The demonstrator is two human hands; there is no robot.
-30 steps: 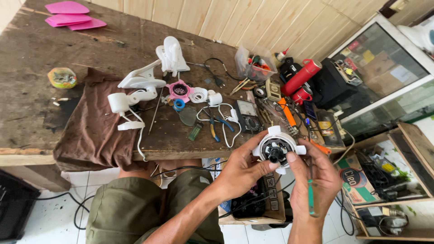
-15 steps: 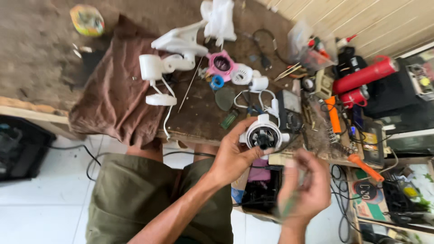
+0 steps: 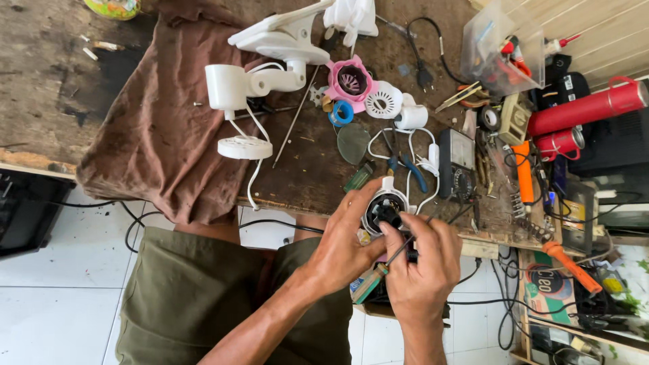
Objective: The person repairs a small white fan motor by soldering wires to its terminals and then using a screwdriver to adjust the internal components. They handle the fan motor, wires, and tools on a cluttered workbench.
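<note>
**Head view: screwdriver tip in the motor housing, fan parts spread out across the bench**

Head view shows the left hand point(image 3: 348, 247) clasped around a small white motor housing point(image 3: 385, 206), held just off the near edge of the bench point(image 3: 54, 74). The right hand point(image 3: 422, 267) is clenched on a screwdriver point(image 3: 382, 267) with a green-and-yellow handle, its shaft angled up so the tip meets the dark centre of the housing. White wires point(image 3: 416, 159) run from the housing back onto the bench.

Judging by the layout, the work sits mid-way: the fan is already apart. The white stand and base point(image 3: 270, 61) lie on a brown cloth point(image 3: 149, 135) to the far left; a pink part point(image 3: 351, 81) and a white vented cap point(image 3: 384, 101) rest farther off. Blue-handled pliers point(image 3: 409, 169), a multimeter point(image 3: 456, 162) and a red cylinder point(image 3: 588, 108) lie to the right. Nothing looks reassembled yet.
</note>
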